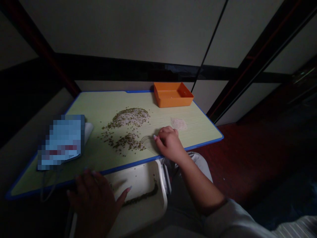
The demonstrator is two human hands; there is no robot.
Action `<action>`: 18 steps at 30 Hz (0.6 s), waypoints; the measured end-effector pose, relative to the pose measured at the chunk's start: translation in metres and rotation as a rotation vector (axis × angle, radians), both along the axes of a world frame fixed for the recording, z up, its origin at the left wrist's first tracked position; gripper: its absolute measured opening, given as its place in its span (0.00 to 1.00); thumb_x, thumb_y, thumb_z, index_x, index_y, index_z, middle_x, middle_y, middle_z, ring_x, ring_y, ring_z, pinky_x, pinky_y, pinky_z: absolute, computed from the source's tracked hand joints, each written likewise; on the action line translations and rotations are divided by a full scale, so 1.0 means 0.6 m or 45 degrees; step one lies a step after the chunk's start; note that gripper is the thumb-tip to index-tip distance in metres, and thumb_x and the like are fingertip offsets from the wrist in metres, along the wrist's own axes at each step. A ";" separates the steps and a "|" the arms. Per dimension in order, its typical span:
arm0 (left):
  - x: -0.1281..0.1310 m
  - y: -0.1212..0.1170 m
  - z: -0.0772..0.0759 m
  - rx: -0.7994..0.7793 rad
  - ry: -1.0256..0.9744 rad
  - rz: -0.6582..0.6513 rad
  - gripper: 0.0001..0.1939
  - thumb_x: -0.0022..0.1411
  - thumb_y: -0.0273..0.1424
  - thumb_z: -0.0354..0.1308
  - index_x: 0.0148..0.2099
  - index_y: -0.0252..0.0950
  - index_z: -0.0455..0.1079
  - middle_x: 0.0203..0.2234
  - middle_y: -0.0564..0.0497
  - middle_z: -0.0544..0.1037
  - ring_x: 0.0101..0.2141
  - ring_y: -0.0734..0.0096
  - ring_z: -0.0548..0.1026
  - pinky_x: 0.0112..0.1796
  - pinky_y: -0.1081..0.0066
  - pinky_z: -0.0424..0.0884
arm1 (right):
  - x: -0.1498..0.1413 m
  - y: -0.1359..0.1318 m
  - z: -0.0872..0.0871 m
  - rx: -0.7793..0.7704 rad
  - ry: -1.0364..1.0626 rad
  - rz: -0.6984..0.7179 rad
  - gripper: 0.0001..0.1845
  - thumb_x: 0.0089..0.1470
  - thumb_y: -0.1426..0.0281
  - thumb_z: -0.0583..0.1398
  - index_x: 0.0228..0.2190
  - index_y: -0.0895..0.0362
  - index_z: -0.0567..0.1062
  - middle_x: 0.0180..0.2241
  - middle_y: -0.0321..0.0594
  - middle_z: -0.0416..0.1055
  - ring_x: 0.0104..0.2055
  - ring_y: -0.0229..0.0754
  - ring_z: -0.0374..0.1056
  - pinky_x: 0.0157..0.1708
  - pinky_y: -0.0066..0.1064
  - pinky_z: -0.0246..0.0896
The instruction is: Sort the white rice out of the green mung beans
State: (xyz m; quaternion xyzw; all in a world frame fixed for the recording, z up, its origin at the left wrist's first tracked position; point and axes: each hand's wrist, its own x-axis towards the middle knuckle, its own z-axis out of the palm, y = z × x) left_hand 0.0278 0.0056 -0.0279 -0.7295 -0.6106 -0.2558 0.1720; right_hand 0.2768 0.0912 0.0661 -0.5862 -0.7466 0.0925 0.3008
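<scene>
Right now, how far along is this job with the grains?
Partway. Done: a pale grain heap sits apart, and green grains lie along the white tray. In hand: the right hand rests beside a clear plastic piece. Left: mixed green and pale grains still spread across the table.

**Q:** What lies at the right fingers (158,135)?

**A:** Under the fingertips, a clear plastic scraper (148,143). To their left, scattered green beans (125,132) among pale grains; just beyond them, a small pale grain heap (178,124).

**Q:** And at the left fingers (123,196)?

**A:** Just beside them, a dark bean line (142,195) in a white tray (158,195).
</scene>
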 end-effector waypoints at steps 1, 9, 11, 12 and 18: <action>-0.001 0.000 0.000 0.006 -0.006 -0.007 0.58 0.51 0.54 0.56 0.68 0.25 0.30 0.66 0.23 0.40 0.66 0.32 0.40 0.57 0.28 0.47 | 0.000 0.000 0.000 -0.005 -0.009 -0.014 0.15 0.60 0.68 0.54 0.22 0.57 0.69 0.32 0.39 0.70 0.41 0.41 0.61 0.42 0.35 0.45; 0.003 -0.001 0.005 -0.054 -0.050 -0.006 0.58 0.51 0.52 0.59 0.68 0.28 0.28 0.66 0.23 0.40 0.66 0.32 0.40 0.57 0.28 0.46 | 0.014 0.000 -0.004 -0.018 0.027 -0.121 0.15 0.59 0.67 0.55 0.21 0.56 0.69 0.30 0.40 0.69 0.41 0.43 0.61 0.42 0.36 0.48; 0.003 -0.001 0.005 -0.052 -0.046 -0.011 0.58 0.51 0.52 0.58 0.68 0.28 0.28 0.66 0.24 0.39 0.66 0.32 0.40 0.57 0.28 0.46 | 0.022 0.001 -0.005 -0.016 0.100 -0.100 0.16 0.60 0.67 0.54 0.21 0.56 0.67 0.29 0.40 0.68 0.39 0.43 0.61 0.41 0.36 0.50; 0.003 -0.001 0.005 -0.045 -0.041 -0.015 0.58 0.51 0.52 0.58 0.68 0.29 0.28 0.67 0.24 0.39 0.66 0.32 0.40 0.57 0.28 0.46 | 0.026 0.001 -0.006 -0.012 0.143 -0.085 0.17 0.60 0.67 0.54 0.20 0.56 0.66 0.28 0.39 0.68 0.38 0.42 0.61 0.40 0.35 0.51; 0.003 0.003 0.002 0.001 -0.010 -0.011 0.58 0.51 0.53 0.57 0.68 0.27 0.29 0.66 0.24 0.40 0.66 0.33 0.40 0.58 0.29 0.46 | 0.041 -0.015 -0.011 0.019 0.229 -0.155 0.17 0.59 0.67 0.54 0.19 0.55 0.64 0.27 0.39 0.67 0.37 0.43 0.61 0.39 0.34 0.53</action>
